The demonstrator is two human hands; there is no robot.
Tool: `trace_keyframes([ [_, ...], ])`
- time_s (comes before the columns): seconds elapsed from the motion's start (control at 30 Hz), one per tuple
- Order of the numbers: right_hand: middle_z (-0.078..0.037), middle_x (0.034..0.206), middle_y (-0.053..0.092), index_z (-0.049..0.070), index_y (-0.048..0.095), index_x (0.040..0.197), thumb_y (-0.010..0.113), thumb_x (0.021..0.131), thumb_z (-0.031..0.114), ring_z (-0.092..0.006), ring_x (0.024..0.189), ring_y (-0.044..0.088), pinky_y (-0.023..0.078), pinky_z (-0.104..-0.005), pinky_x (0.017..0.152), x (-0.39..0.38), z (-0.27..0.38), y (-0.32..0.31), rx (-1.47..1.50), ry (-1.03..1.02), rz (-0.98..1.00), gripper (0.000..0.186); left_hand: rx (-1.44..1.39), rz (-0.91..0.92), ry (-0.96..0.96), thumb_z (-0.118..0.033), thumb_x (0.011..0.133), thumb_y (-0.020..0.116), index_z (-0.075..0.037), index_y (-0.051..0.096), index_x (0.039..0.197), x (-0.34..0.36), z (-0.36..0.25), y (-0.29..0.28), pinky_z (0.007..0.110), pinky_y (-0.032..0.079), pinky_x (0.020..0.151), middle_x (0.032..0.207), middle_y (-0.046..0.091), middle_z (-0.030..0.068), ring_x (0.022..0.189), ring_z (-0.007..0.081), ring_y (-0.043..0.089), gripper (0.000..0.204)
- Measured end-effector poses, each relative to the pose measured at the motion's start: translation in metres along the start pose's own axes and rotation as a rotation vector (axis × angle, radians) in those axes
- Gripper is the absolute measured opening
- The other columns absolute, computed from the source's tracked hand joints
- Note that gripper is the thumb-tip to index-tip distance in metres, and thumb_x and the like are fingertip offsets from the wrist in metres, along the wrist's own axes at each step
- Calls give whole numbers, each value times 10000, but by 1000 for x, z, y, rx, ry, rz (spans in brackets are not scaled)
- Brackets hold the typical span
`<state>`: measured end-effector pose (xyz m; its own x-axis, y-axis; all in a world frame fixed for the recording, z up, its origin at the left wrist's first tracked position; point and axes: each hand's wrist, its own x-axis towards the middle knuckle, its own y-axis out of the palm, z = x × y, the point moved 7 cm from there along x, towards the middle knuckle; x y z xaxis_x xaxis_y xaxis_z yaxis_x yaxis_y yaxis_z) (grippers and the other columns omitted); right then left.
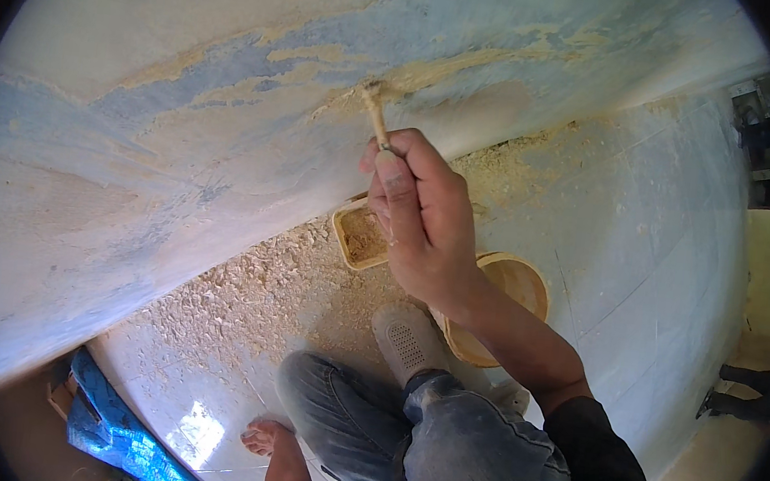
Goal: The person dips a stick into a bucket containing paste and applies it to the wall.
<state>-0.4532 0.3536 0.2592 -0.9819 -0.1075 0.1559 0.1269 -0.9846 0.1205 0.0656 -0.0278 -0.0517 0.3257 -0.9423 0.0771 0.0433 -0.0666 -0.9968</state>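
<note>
Wall [138, 127]: pale, blue-streaked, tan filler smeared across. Floor [643, 226]: sawdust heaped along its wall edge. Bowl [514, 284], tray [360, 236]: set on floor by wall. Stick [376, 116]: clamped in right hand [423, 221], tip pressed to wall. Left hand: unseen.

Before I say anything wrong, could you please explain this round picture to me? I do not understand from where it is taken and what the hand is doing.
The picture comes from a wide camera worn on a person's head, looking down, so straight edges bend near the rim. No machine is here, only a person crouching in jeans.

The right hand reaches up from below and grips a thin stick-like tool; its tip touches the pale wall, where tan patches show in the blue and white paint.

Below, on the white floor, lie tan crumbs, a small rectangular tray with tan material and a round bowl. A blue sheet lies lower left.

The left hand rests low on the floor, fingers spread.
</note>
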Motion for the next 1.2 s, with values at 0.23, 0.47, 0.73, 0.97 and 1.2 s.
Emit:
trace_keyframes([
  [0.23, 29, 621, 367, -4, 517, 971, 403, 1034, 141, -41, 569, 306, 277, -220, 497, -7, -10, 4, -159, 43, 118, 195, -7, 3, -15, -466, 918, 361, -134, 372, 1396, 4, 0, -6, 537, 289, 1046, 1424, 378, 134, 1317, 356, 340, 582],
  [0.47, -16, 632, 463, -23, 557, 983, 470, 997, 112, -68, 559, 395, 341, -233, 510, -10, 10, -3, -309, -95, 80, 161, -10, -4, -37, -469, 924, 349, -135, 368, 1396, 5, 1, -8, 536, 285, 1050, 1430, 372, 135, 1323, 351, 335, 579],
  [0.73, -93, 682, 606, -5, 652, 935, 609, 890, 33, -125, 511, 508, 379, -274, 458, 3, 72, -41, -938, -600, -46, 74, -8, -4, 16, -470, 938, 347, -132, 371, 1387, 16, 3, -6, 535, 300, 1049, 1433, 368, 143, 1320, 355, 351, 563],
  [0.97, -63, 647, 596, 57, 695, 936, 686, 847, 95, -176, 477, 511, 376, -293, 442, 18, 95, -35, -1281, -622, 57, 97, -1, 23, -25, -457, 946, 348, -129, 370, 1397, -9, -7, -19, 540, 300, 1052, 1445, 361, 144, 1331, 353, 349, 558],
  [1.2, -54, 632, 582, 61, 692, 938, 692, 843, 98, -165, 460, 488, 362, -289, 431, 22, 103, -30, -1361, -640, 63, 102, -8, 17, -30, -464, 948, 348, -136, 357, 1416, -5, -8, -18, 541, 292, 1061, 1458, 356, 141, 1347, 349, 336, 573],
])
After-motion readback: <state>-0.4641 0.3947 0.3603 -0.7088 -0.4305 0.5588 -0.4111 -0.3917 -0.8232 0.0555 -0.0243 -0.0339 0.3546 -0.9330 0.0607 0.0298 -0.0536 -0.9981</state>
